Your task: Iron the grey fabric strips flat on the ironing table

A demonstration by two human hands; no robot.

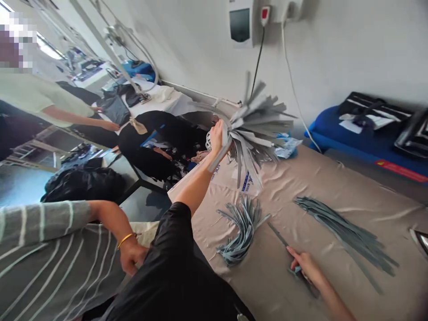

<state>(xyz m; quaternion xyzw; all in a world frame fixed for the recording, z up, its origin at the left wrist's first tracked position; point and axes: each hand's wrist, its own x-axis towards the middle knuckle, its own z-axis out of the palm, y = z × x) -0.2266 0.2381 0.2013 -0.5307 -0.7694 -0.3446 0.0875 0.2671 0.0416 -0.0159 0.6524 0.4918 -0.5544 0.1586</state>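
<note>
My left hand [217, 137] is raised over the far left part of the covered table, closed around a thick bunch of light grey strips [254, 127] that fan out in all directions. Low over the table on the right, my right hand [306, 266] is closed on a narrow grey strip [278, 234], whose far end points toward a curled bundle of grey-blue strips [242, 232]. Farther right lies a straighter bundle of darker grey-green strips [347, 238], apart from my hand.
A printed plastic bag [234, 176] lies under the raised bunch. Beside it is a blue-white packet [288, 146]. A co-worker's hand with a yellow bracelet [132, 256] is close at left. A blue padded board [371, 138] stands at the wall; cables hang there.
</note>
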